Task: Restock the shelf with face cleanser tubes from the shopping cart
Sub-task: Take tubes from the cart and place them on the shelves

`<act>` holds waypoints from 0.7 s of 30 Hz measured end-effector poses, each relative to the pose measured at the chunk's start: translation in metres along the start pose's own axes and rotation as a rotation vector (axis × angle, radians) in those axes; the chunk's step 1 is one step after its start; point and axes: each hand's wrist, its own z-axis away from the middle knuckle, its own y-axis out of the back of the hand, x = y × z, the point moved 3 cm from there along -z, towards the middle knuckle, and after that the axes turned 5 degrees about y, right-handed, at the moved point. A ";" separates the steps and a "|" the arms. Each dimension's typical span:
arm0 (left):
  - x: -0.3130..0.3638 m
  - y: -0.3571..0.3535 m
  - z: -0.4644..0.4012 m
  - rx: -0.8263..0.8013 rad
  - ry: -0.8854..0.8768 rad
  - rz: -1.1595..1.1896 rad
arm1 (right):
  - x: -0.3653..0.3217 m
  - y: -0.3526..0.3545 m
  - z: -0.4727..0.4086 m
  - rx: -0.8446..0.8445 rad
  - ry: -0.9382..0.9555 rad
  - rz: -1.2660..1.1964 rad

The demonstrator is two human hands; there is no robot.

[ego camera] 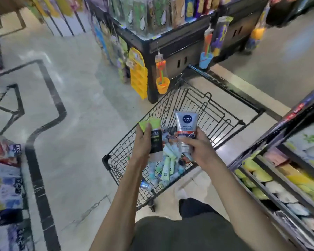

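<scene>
Black wire-metal shopping cart (214,113), glossy silver plastic tube (186,127), polished marble-like floor (80,87).

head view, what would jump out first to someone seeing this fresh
Two tubes held up over the black wire shopping cart: the left hand grips a black and green tube, the right hand a silver Nivea Men tube. More tubes lie piled in the cart's bottom.

left hand (143,142) gripping, right hand (198,147) gripping
</scene>
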 end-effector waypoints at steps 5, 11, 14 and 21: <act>-0.022 -0.039 0.022 -0.207 0.100 -0.061 | -0.006 0.036 0.060 0.206 0.093 -0.010; -0.043 -0.105 0.060 -0.539 0.256 -0.144 | -0.011 0.091 0.138 0.418 0.209 -0.075; -0.054 -0.144 0.086 -0.693 0.283 -0.192 | -0.015 0.118 0.178 0.516 0.264 -0.110; -0.091 -0.233 0.168 -0.881 0.253 -0.227 | -0.020 0.179 0.290 0.709 0.384 -0.167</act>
